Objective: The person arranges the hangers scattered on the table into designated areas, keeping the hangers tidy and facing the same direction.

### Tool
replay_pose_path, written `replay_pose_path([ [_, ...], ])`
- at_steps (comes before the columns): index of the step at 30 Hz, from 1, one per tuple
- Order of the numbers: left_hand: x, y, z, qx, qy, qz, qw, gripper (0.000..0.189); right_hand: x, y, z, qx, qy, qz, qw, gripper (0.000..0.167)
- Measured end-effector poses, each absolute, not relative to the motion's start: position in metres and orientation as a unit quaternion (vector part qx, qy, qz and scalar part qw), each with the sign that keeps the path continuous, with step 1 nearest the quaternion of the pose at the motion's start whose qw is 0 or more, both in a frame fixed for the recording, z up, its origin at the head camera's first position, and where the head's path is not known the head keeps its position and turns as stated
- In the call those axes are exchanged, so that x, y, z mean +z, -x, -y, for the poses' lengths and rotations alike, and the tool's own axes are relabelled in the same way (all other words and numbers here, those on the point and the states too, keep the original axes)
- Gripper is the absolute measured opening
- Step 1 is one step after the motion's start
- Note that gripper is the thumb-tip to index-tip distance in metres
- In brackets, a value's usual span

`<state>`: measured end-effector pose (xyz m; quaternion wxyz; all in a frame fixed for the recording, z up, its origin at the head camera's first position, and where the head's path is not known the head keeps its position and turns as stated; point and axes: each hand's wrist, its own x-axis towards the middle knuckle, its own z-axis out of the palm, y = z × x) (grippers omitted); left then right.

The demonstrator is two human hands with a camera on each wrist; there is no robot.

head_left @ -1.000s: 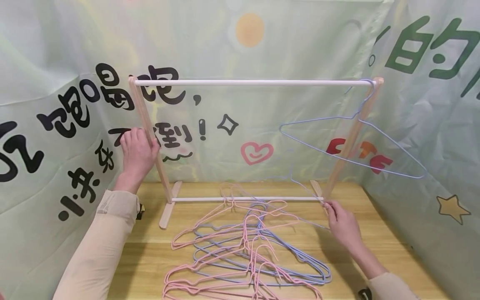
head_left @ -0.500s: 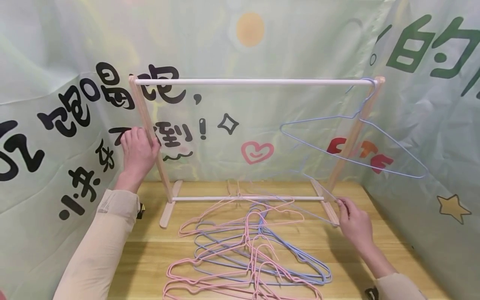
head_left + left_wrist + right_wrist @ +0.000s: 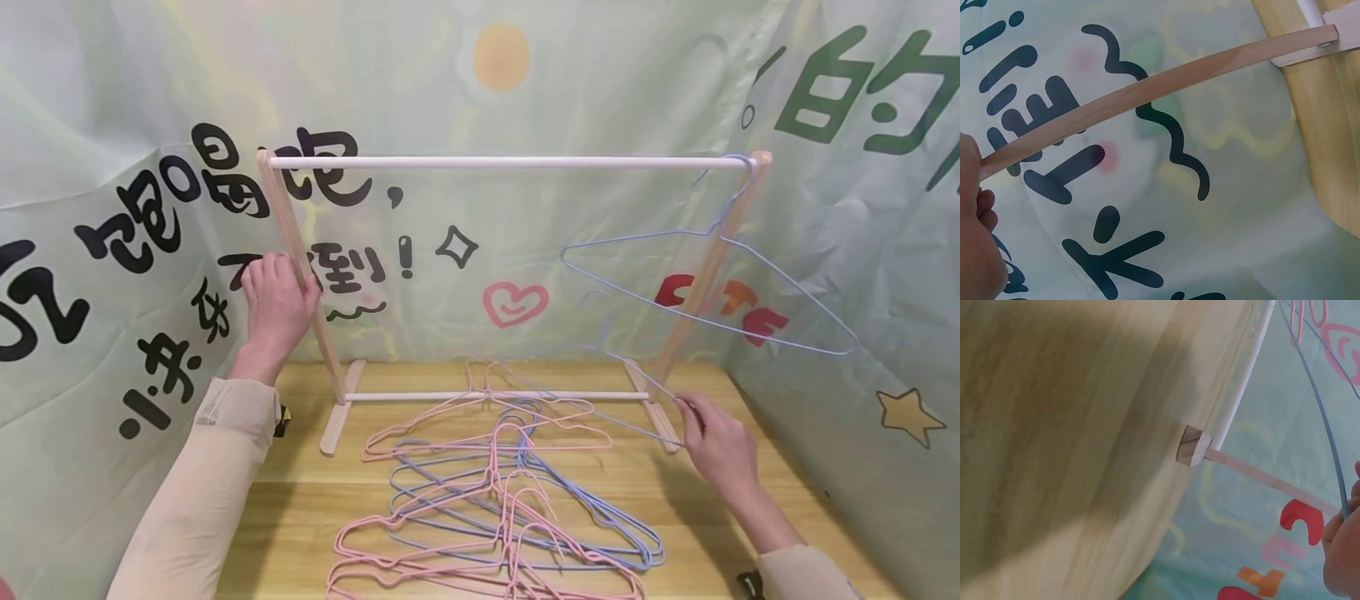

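Note:
My right hand (image 3: 720, 450) pinches one end of a blue wire hanger (image 3: 641, 375), held above the table in front of the rack's right foot. Its hook points up and looks faint against the backdrop. In the right wrist view the blue hanger (image 3: 1325, 419) runs up from the fingers. Over at the left, my left hand (image 3: 277, 308) grips the wooden left post (image 3: 288, 217) of the rack. Another blue hanger (image 3: 637, 238) hangs at the right end of the white top bar (image 3: 510, 162). A pink hanger (image 3: 486, 397) overlaps the lower bar; whether it touches the held hanger I cannot tell.
Several pink hangers (image 3: 495, 492) and blue hangers (image 3: 600, 500) lie overlapping in a pile on the wooden table (image 3: 285, 517). A printed cloth backdrop (image 3: 420, 92) stands behind and on both sides. The rack's feet (image 3: 335, 429) rest on the table.
My right hand has moved right with the blue hanger. The pink hanger at the lower bar has shifted right and back. My left hand stays on the post.

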<state>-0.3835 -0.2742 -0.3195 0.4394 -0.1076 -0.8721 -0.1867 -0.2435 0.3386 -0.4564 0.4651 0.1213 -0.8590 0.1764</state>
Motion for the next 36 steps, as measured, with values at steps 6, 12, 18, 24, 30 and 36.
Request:
replay_pose_path([
  [6, -0.319, 0.384, 0.275, -0.185, 0.107, 0.873, 0.438, 0.026, -0.463, 0.244, -0.346, 0.209, -0.070, 0.857, 0.466, 0.010],
  [12, -0.320, 0.385, 0.274, -0.187, 0.107, 0.875, 0.435, 0.026, -0.465, 0.240, -0.353, 0.214, -0.054, 0.848, 0.482, 0.012],
  [18, -0.320, 0.385, 0.275, -0.189, 0.100, 0.877, 0.430, 0.025, -0.460, 0.239, -0.358, 0.189, -0.107, 0.830, 0.514, 0.014],
  [24, -0.319, 0.384, 0.274, -0.188, 0.100, 0.879, 0.426, 0.026, -0.458, 0.237, -0.364, 0.159, -0.168, 0.828, 0.510, 0.030],
  [30, -0.319, 0.383, 0.273, -0.191, 0.095, 0.885, 0.415, 0.025, -0.452, 0.228, -0.371, 0.152, -0.193, 0.828, 0.504, 0.054],
  [36, -0.318, 0.383, 0.274, -0.189, 0.097, 0.882, 0.420, 0.025, -0.450, 0.224, -0.375, 0.144, -0.216, 0.813, 0.521, 0.057],
])
